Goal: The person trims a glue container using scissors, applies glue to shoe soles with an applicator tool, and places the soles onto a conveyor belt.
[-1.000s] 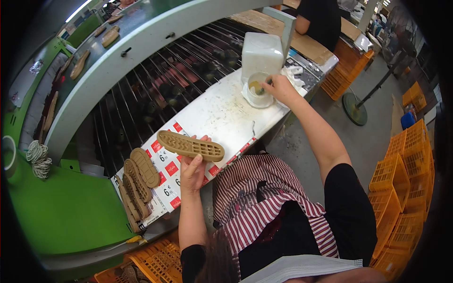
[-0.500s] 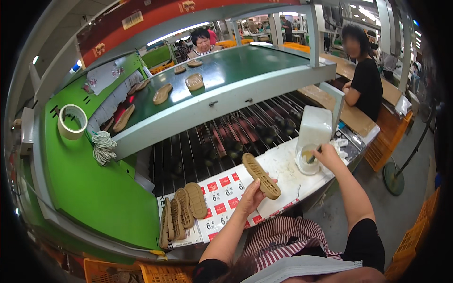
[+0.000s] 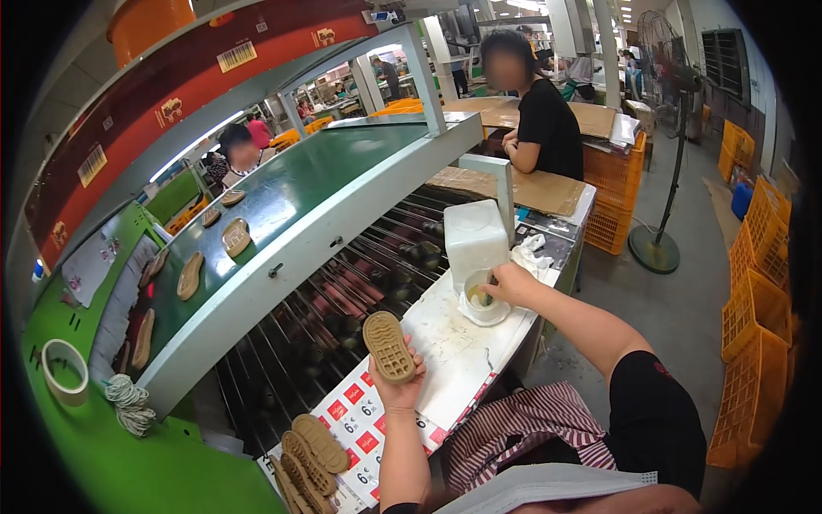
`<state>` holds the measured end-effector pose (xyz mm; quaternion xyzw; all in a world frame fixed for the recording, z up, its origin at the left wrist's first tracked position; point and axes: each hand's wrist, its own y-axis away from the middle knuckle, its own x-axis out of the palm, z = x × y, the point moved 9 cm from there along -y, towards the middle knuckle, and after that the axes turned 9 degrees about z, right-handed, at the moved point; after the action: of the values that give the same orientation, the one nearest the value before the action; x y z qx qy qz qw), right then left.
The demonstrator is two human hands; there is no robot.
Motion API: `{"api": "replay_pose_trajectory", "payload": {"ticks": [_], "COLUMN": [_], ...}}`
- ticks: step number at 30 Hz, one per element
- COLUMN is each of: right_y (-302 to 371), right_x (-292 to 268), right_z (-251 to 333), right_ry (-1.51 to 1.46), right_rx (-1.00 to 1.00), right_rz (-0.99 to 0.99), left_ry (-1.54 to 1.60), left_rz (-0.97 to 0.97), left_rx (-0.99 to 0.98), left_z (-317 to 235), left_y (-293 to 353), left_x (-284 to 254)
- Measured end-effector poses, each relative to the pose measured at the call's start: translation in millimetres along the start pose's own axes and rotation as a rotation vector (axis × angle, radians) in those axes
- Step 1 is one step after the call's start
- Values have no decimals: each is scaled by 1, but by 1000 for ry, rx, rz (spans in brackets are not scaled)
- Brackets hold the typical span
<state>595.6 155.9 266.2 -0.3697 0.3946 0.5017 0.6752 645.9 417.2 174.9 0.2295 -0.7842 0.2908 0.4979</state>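
Observation:
My left hand (image 3: 402, 391) holds up a tan shoe sole (image 3: 390, 347), its gridded face turned toward me and the fingers wrapped round its edge. My right hand (image 3: 512, 284) is closed on a short dark-handled tool (image 3: 488, 289) dipped into a small white tub (image 3: 483, 313) with yellowish contents. The tool's lower end is hidden inside the tub. A larger white plastic jug (image 3: 476, 233) stands right behind it. Several more tan soles (image 3: 318, 444) lean against one another at the bench's near left, on a white sheet with red squares (image 3: 366, 441).
Beyond the bench lies a rack of metal rods (image 3: 355, 278), then a green conveyor belt (image 3: 300, 176) carrying several soles. A roll of tape (image 3: 65, 373) and a white cord bundle (image 3: 130, 403) sit left. One person (image 3: 541, 120) leans on cardboard opposite. Orange crates (image 3: 753, 343) stand right.
My view has swung to the right. The left hand has tipped the sole more upright, its gridded face now toward me. My right hand stays at the tub with the dark-handled tool.

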Motion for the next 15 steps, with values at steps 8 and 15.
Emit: {"api": "replay_pose_trajectory", "payload": {"ticks": [8, 15], "right_y": [-1, -2], "right_x": [-13, -5], "right_z": [14, 4], "right_ry": [-3, -33], "right_rx": [-19, -61], "right_rz": [12, -60], "left_ry": [-40, -153], "left_rz": [21, 18], "left_rx": [45, 58], "left_z": [2, 6], "left_y": [-1, 2], "left_x": [-14, -2]}}
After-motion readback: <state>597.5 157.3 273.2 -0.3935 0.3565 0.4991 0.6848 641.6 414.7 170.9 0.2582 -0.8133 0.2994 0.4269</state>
